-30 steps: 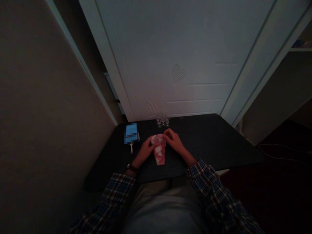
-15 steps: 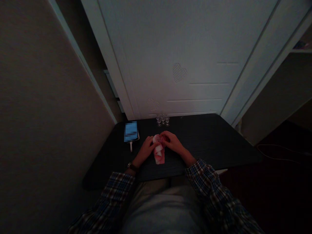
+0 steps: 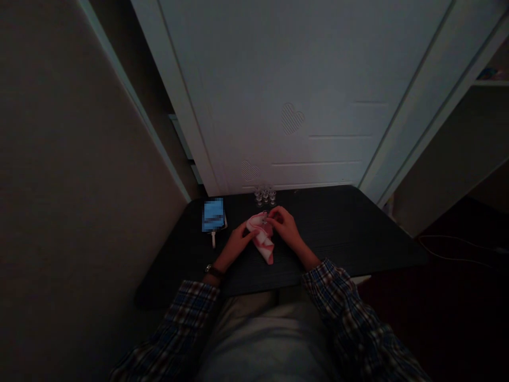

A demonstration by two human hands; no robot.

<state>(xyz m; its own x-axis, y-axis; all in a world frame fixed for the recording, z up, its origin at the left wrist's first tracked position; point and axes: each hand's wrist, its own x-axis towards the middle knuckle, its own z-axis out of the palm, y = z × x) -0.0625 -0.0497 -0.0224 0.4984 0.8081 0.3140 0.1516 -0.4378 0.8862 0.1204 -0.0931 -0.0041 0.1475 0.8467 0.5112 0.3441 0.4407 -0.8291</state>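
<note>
A pink-and-white cloth (image 3: pixel 262 241) hangs in loose folds over the near middle of the dark table. My left hand (image 3: pixel 239 240) is closed on the cloth's left side, its thumb lying across the folds. At the cloth's upper right, the fingertips of my right hand (image 3: pixel 283 224) pinch a small clear glass (image 3: pixel 265 218), partly wrapped by the fabric and hard to make out in the dim light. Just beyond my hands, several small stemmed glasses (image 3: pixel 265 196) stand in a cluster.
Left of my hands on the dark table (image 3: pixel 342 233) lies a phone-like device (image 3: pixel 213 215) with a blurred blue screen and a white strap (image 3: pixel 213 240). A white panel (image 3: pixel 254 122) with heart patterns rises behind the table's far edge.
My right hand has shifted slightly up and its fingers have drawn back from the cloth, exposing the small glass. The cloth has spread, and its lower end has swung right.
</note>
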